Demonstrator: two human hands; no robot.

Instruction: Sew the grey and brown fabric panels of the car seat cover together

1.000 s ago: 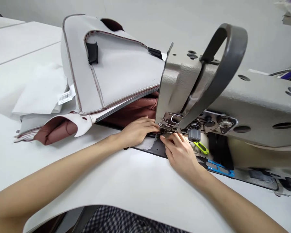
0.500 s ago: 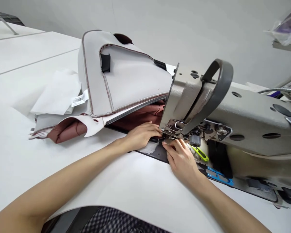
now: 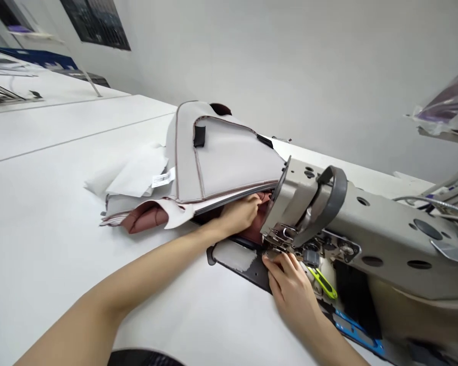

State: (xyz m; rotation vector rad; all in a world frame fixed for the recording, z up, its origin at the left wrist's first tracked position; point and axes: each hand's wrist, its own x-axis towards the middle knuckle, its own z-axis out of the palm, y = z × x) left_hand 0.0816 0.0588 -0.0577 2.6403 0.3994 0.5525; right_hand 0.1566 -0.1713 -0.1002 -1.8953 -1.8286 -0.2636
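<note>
A large sewn cover, with grey-white backing, dark red seams and a reddish-brown perforated face, lies partly behind the sewing machine. My left hand reaches into the fold below its black edge strip, its fingers curled on the reddish-brown material. My right hand is closed by the presser foot, under the machine head; whatever its fingertips hold is hidden. Close to the right hand lie a yellow-green thread snipper and a blue tool.
A white table spreads to the left and front. White sheets and a barcode label hang at the cover's left side. A bagged purple item rests on a shelf at the right. Metal rods lie at the far left.
My left hand has moved away from the needle area, up and deeper into the cover's fold. My right hand stays by the presser foot. The head view has tilted up and left.
</note>
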